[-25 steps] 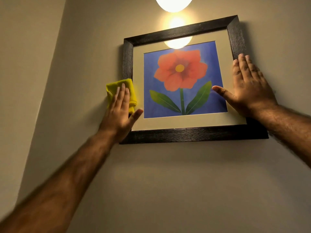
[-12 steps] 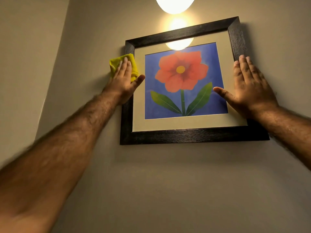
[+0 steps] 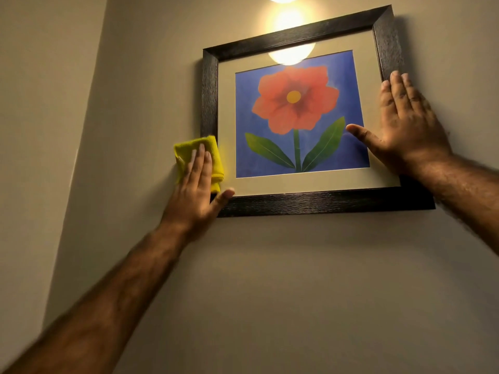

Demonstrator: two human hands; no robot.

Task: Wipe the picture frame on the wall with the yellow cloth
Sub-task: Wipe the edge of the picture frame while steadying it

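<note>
While right hand point(image 3: 407, 130) steadies picture frame point(image 3: 324, 203), left hand point(image 3: 194, 193) presses yellow cloth point(image 3: 213, 157).

The picture frame point(image 3: 297, 205) hangs on the wall, dark wood-grained and square, with a cream mat around a print of a red flower with green leaves on blue. The yellow cloth point(image 3: 214, 157), folded into a small pad, lies flat against the frame's lower left side.
</note>
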